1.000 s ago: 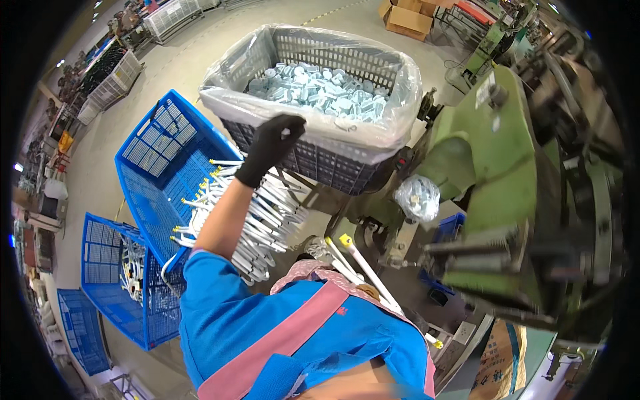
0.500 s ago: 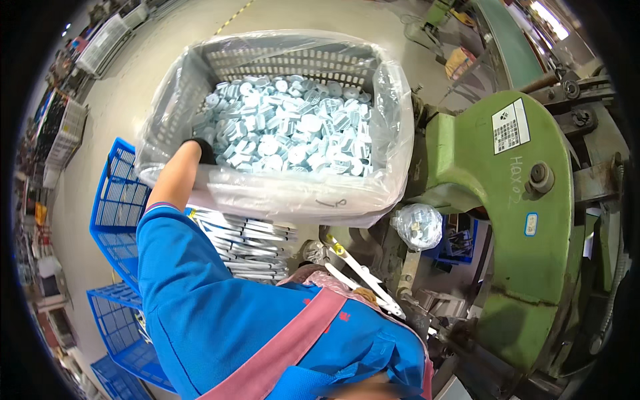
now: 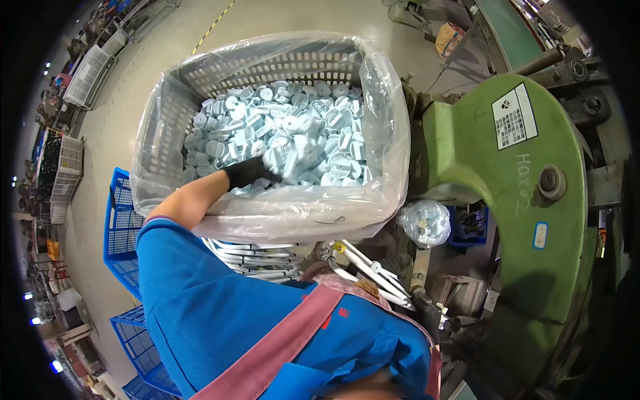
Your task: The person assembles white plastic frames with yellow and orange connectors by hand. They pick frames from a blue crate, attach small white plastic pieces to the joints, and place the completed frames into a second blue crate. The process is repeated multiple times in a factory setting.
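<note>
Wrapping the nearest shoulder, a matte blue knit sleeve [image 3: 220, 300] lies under a smooth pink strap [image 3: 287, 337]. Just past the lap rest slim, glossy white tubes [image 3: 377, 277], one with a yellow end, and more bent white tubes [image 3: 257, 260] stack in curved rows to their left. Beyond stands a grey lattice crate [image 3: 273, 67] lined with crinkled clear film [image 3: 385, 127], filled with smooth pale blue-grey pieces [image 3: 267, 123], some round discs, some ridged.

Of the hands, the left hand [image 3: 248, 173], in a black glove, reaches over the near rim with the elbow bent out to the left and the forearm slanting inward. Its fingertips blur among the pieces, so how far they are spread and what they grip cannot be told. The right hand cannot be made out.

The crate's near wall and the sleeve cover part of the stacked tubes. Right of the crate sit a rounded plastic-wrapped bundle [image 3: 425, 223] and a curved green machine [image 3: 540, 213]; blue slotted baskets [image 3: 123, 230] stand left. Farther off, yellow-striped floor [image 3: 267, 17] stretches away.
</note>
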Demonstrator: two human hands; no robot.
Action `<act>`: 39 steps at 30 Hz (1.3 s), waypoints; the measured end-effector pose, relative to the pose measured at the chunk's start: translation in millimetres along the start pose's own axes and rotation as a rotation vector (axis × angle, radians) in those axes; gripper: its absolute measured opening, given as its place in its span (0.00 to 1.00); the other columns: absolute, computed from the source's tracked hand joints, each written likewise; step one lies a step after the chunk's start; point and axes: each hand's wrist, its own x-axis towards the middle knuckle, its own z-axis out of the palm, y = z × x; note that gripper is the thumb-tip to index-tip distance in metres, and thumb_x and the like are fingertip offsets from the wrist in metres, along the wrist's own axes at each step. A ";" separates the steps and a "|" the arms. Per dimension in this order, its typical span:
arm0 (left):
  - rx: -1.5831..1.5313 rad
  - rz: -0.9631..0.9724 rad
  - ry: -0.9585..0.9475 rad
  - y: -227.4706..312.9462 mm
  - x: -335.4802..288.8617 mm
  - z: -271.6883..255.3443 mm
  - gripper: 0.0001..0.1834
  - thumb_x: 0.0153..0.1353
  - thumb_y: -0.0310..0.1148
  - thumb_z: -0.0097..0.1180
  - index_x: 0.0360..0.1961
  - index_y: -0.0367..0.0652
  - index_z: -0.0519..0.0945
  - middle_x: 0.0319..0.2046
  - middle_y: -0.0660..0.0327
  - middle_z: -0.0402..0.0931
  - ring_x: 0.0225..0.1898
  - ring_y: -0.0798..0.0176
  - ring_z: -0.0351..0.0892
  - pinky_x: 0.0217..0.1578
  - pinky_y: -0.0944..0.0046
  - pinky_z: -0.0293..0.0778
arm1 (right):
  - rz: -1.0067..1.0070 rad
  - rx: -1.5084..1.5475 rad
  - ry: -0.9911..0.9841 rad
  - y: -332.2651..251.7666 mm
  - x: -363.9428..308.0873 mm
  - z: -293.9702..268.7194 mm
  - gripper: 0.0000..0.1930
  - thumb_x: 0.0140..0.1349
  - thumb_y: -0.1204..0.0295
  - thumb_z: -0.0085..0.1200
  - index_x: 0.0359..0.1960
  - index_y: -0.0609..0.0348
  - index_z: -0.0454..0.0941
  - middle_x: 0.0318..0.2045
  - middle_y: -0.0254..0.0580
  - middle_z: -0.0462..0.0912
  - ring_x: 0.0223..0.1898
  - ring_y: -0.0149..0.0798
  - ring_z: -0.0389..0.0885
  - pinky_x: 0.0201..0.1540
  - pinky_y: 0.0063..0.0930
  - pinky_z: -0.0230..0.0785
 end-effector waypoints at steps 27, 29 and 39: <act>-0.258 0.461 0.094 222.2 -60.3 135.9 0.22 0.54 0.27 0.60 0.51 0.38 0.74 0.46 0.56 0.80 0.40 0.68 0.80 0.32 0.70 0.76 | -0.079 0.270 -0.001 91.2 -37.9 52.3 0.18 0.61 0.66 0.53 0.52 0.59 0.74 0.44 0.50 0.79 0.45 0.49 0.77 0.48 0.42 0.69; -0.450 0.464 0.066 218.2 -85.4 190.6 0.20 0.50 0.23 0.61 0.47 0.38 0.77 0.41 0.58 0.80 0.36 0.68 0.80 0.33 0.69 0.78 | 0.108 0.536 -0.244 109.3 -34.5 69.6 0.18 0.63 0.66 0.51 0.53 0.61 0.72 0.46 0.53 0.77 0.48 0.50 0.74 0.51 0.40 0.67; -0.135 0.522 -0.366 160.2 -126.8 430.4 0.21 0.59 0.30 0.62 0.54 0.42 0.76 0.53 0.57 0.76 0.54 0.64 0.73 0.55 0.64 0.68 | -0.091 0.098 -0.240 122.6 -54.6 -27.3 0.20 0.57 0.61 0.56 0.50 0.55 0.77 0.44 0.53 0.81 0.44 0.51 0.80 0.47 0.39 0.72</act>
